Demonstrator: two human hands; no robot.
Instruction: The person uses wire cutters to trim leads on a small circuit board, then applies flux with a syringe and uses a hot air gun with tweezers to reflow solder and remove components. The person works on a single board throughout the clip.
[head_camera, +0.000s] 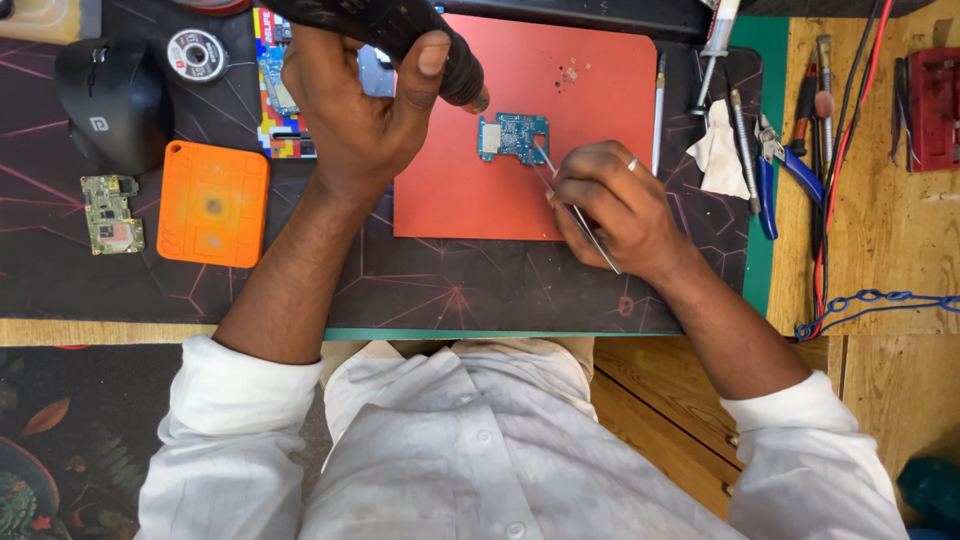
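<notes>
Wooden workbench under a dark patterned desk mat

Left of right hand: bare red rectangular mat, open passage.
Ahead of it: small blue circuit board blocks.
Right of it: crumpled white tissue and blue-handled pliers crowd the way.

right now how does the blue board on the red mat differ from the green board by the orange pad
The blue board lies on the red mat, with the right hand putting tweezers to it. The green board lies untouched on the dark mat, by the orange pad. Both are small bare circuit boards.
</notes>
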